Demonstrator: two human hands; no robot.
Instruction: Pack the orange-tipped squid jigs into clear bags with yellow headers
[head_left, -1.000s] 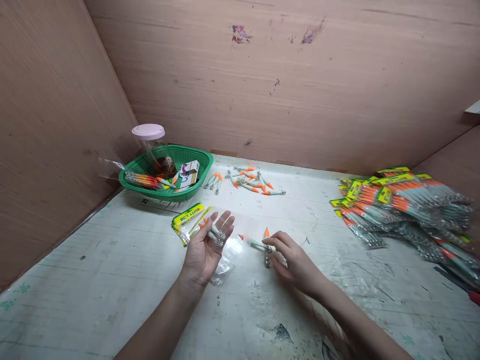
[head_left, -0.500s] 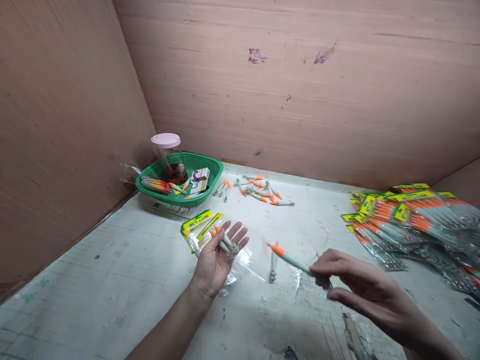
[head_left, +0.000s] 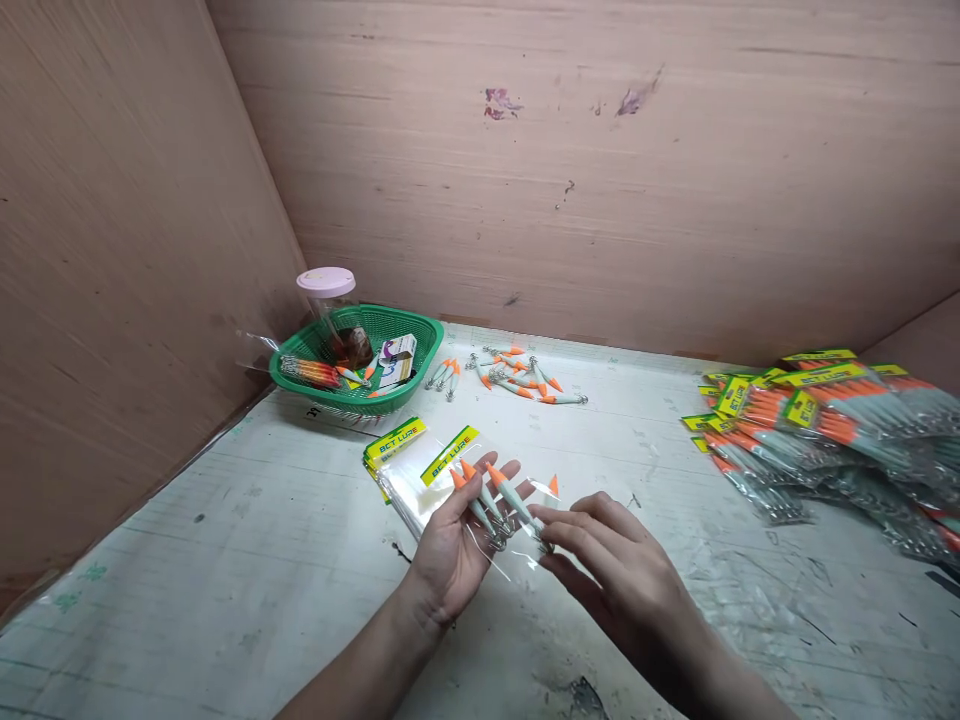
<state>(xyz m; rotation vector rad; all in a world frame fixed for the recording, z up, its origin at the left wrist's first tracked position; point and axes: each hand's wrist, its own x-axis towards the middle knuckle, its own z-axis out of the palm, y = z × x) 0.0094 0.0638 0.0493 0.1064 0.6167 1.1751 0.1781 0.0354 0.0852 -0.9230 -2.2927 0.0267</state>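
My left hand holds a clear plastic bag with a yellow BCT LURE header, and grey-and-orange squid jigs lie under its thumb, hook ends toward the right. Pinched by its hooked tail in my right hand is another squid jig, its orange nose up over the left palm. Behind my right fingers one more orange tip shows, the rest of that jig mostly hidden. Beside the left hand lies a stack of header bags.
A green basket at the back left contains a lidded jar, small boxes and packed lures. Loose squid jigs lie near the back wall. Filled lure packs are heaped at the right.
My right hand has moved left, bringing its squid jig to the left hand. The left hand has shifted slightly right with the bag and jigs.
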